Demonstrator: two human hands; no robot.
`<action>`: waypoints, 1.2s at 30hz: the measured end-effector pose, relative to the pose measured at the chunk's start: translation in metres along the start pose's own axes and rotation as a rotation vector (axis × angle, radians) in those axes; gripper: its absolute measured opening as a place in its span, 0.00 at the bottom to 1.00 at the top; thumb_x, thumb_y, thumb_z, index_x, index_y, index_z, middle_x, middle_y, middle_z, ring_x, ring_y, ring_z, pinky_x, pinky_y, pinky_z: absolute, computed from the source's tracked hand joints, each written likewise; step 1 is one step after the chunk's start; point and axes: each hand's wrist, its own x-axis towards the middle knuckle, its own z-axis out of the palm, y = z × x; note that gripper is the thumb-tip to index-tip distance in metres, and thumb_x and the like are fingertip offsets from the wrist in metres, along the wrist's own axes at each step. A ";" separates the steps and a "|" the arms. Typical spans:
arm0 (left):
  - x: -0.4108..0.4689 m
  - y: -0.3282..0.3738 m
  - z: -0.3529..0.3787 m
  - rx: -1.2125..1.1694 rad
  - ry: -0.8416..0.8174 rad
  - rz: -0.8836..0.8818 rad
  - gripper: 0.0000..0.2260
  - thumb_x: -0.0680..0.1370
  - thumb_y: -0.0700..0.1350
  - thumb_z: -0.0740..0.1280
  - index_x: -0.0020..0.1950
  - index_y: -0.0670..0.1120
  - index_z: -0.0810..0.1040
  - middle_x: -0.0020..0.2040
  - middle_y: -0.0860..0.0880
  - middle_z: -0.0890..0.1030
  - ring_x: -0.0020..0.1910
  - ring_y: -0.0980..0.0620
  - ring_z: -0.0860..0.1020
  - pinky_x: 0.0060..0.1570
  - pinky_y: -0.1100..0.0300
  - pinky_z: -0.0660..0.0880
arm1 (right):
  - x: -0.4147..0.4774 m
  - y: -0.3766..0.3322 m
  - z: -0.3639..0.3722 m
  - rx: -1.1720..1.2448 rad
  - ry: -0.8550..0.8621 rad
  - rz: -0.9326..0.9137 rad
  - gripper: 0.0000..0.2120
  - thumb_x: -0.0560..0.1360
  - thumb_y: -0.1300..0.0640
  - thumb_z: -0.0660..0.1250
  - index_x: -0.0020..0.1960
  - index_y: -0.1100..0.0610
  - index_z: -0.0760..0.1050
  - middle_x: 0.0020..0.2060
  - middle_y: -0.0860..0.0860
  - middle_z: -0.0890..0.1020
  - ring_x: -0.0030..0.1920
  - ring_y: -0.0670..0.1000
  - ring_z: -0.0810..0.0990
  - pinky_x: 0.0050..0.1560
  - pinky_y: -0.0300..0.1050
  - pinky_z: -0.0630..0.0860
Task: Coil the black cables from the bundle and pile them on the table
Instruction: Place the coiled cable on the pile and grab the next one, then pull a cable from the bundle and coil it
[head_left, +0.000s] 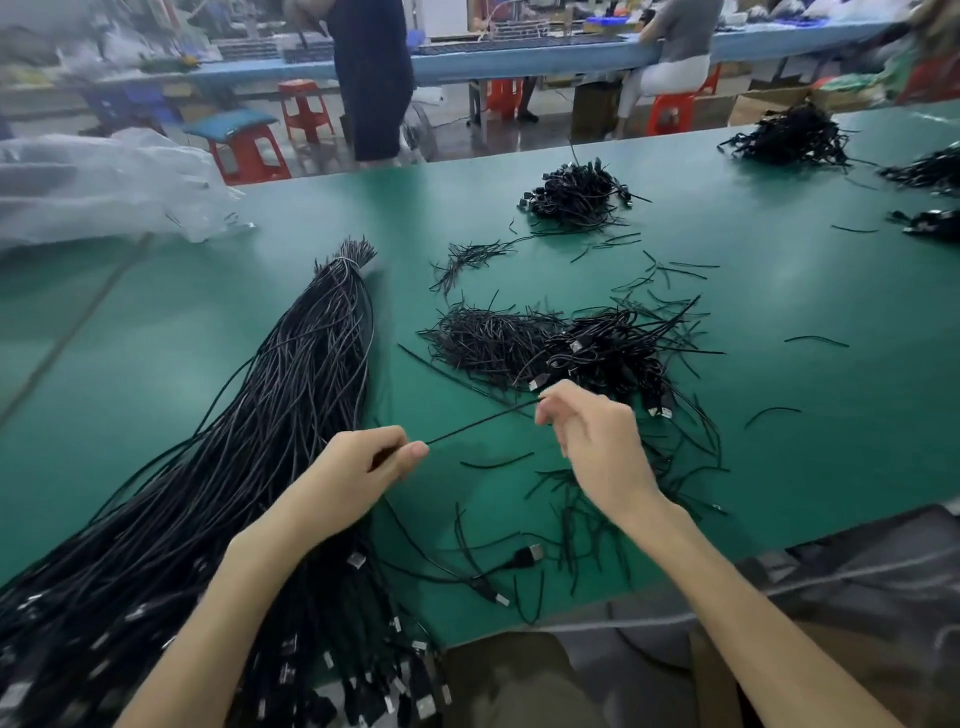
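Note:
A long bundle of black cables (270, 431) lies on the green table (156, 332), tied at its far end, with its plug ends spread near the front edge on the left. My left hand (363, 467) pinches one end of a thin black tie (483, 423). My right hand (592, 441) pinches the other end, and the tie runs taut between them just above the table. Behind my right hand sits a pile of coiled cables (608, 353) mixed with loose ties. One loose cable with a plug (524, 558) lies near the front edge.
A second pile of coiled cables (576, 195) sits farther back, more piles (789, 135) at the far right. Short black ties (467, 257) are scattered about the table. Clear plastic bags (104, 187) lie at the far left. People and red stools stand beyond the table.

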 end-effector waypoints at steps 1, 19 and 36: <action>-0.001 -0.001 0.000 -0.003 -0.011 -0.007 0.19 0.79 0.65 0.59 0.37 0.54 0.74 0.31 0.54 0.76 0.28 0.59 0.70 0.32 0.65 0.69 | 0.002 0.001 -0.004 0.098 0.091 0.057 0.13 0.85 0.61 0.60 0.44 0.56 0.78 0.26 0.47 0.76 0.26 0.49 0.69 0.37 0.46 0.73; 0.019 0.042 -0.012 -2.022 0.426 -0.169 0.08 0.80 0.45 0.69 0.47 0.42 0.86 0.50 0.49 0.85 0.51 0.54 0.85 0.54 0.60 0.81 | -0.029 0.022 -0.027 -0.189 -0.159 0.015 0.13 0.83 0.66 0.61 0.46 0.55 0.80 0.32 0.45 0.77 0.45 0.48 0.77 0.62 0.43 0.70; 0.026 0.071 -0.013 -2.173 0.469 -0.499 0.15 0.87 0.53 0.56 0.49 0.43 0.72 0.39 0.50 0.79 0.33 0.54 0.76 0.42 0.60 0.73 | -0.047 0.022 -0.024 -0.411 -0.334 -0.309 0.03 0.79 0.60 0.71 0.52 0.57 0.83 0.43 0.47 0.85 0.43 0.49 0.81 0.53 0.47 0.78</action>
